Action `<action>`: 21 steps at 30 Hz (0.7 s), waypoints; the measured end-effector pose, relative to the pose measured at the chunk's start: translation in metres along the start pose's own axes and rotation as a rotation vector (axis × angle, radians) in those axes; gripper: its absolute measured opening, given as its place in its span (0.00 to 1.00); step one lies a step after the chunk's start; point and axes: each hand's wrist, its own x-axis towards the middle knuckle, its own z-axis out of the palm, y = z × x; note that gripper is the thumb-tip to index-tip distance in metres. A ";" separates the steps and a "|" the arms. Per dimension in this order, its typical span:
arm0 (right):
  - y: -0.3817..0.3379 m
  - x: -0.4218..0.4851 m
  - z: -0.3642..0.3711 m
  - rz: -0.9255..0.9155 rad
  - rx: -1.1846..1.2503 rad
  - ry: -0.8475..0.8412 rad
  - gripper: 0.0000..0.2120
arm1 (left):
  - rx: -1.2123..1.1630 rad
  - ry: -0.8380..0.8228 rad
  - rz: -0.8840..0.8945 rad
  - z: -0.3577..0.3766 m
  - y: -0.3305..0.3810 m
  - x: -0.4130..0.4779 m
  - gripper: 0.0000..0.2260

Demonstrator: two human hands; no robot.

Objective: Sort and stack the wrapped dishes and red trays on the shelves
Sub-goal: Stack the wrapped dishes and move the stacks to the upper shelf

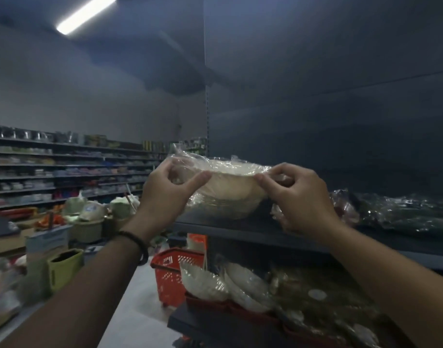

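Left hand (165,194), right hand (306,199): dish (228,194), shelf (240,231)

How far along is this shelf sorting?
Looks partway. Done: dark wrapped goods already lie on the upper shelf. In hand: the left hand and right hand pinch wrapped bowls at that shelf's front edge. Left: wrapped dishes lean loosely in a red tray on the lower shelf, seemingly unstacked.
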 end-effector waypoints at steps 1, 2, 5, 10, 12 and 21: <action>0.003 0.014 0.003 0.005 0.007 0.012 0.12 | -0.003 -0.005 -0.001 0.007 -0.002 0.013 0.32; 0.007 0.027 0.006 0.007 0.012 0.024 0.12 | -0.002 -0.010 0.001 0.015 -0.007 0.026 0.31; 0.023 0.066 0.021 0.023 -0.021 0.015 0.11 | 0.062 -0.022 0.038 0.036 -0.024 0.061 0.24; 0.046 0.121 0.046 0.037 -0.079 -0.008 0.07 | 0.081 -0.062 0.028 0.068 -0.071 0.114 0.26; 0.059 0.142 0.056 0.064 -0.123 -0.002 0.07 | 0.094 -0.105 -0.006 0.082 -0.089 0.133 0.30; 0.141 0.181 0.100 0.163 -0.260 -0.096 0.07 | 0.197 -0.148 -0.135 0.127 -0.153 0.159 0.30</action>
